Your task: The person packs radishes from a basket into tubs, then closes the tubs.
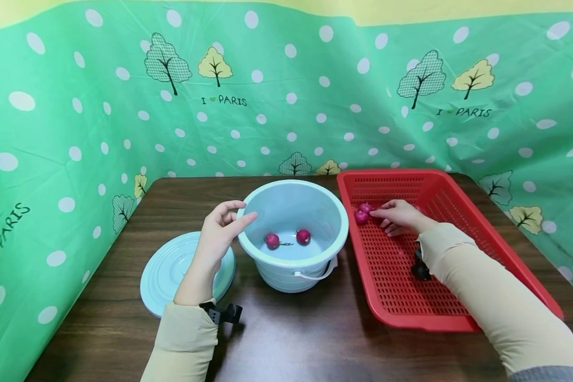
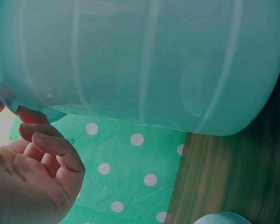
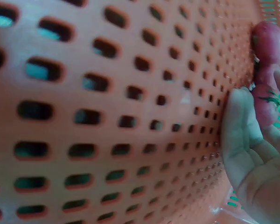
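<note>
The light blue bucket (image 1: pixel 293 273) holds two round pink-red radishes, one on the left (image 1: pixel 272 241) and one on the right (image 1: pixel 303 236). My left hand (image 1: pixel 219 231) grips its left rim, thumb over the edge; in the left wrist view the curled fingers (image 2: pixel 56 151) lie beside the bucket wall (image 2: pixel 130 60). Inside the red basket (image 1: pixel 425 321), my right hand (image 1: pixel 401 216) reaches to radishes (image 1: pixel 361 217) by the left wall. In the right wrist view its extended fingers (image 3: pixel 240 126) lie against a radish with green stems (image 3: pixel 265 109); the far side of the grasp is partly hidden.
A light blue round lid (image 1: pixel 167 270) lies on the dark wooden table (image 1: pixel 286 334), left of the bucket and partly under my left forearm. The bucket's handle (image 1: pixel 322 274) hangs at its front right. A green dotted cloth (image 1: pixel 286 122) hangs behind the table.
</note>
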Demonstrator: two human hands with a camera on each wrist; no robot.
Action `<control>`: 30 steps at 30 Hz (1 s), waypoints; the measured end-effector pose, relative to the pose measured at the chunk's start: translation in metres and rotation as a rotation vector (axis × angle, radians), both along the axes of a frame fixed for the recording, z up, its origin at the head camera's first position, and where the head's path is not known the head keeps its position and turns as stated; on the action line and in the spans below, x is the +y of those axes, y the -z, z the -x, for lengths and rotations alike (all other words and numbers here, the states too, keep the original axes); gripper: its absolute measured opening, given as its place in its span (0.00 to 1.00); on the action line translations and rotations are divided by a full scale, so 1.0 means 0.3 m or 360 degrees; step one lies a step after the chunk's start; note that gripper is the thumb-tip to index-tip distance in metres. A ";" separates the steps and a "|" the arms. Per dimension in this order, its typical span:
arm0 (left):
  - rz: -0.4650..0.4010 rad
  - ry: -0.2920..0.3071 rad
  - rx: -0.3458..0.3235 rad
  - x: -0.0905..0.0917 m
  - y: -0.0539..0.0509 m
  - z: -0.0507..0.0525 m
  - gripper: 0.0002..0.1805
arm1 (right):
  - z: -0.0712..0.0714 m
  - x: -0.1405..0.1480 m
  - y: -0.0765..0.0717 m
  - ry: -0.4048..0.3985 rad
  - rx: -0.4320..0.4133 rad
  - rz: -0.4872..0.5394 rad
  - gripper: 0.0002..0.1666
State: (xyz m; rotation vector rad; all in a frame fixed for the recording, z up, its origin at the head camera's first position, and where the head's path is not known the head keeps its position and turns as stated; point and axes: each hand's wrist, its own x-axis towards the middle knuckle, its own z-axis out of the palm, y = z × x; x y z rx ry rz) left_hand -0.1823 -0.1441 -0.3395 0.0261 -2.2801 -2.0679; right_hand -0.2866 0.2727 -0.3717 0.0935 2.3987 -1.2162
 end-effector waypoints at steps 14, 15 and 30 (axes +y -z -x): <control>-0.0022 0.0003 0.0003 0.000 -0.004 -0.002 0.21 | -0.005 0.007 -0.045 -0.0015 0.0025 0.0024 0.32; -0.0024 0.0001 0.0004 0.000 -0.004 -0.002 0.21 | -0.004 0.009 -0.052 -0.0022 0.0027 0.0041 0.33; -0.0013 -0.0006 0.0004 0.002 -0.003 0.000 0.21 | -0.032 -0.048 -0.188 0.0001 0.0162 0.0382 0.28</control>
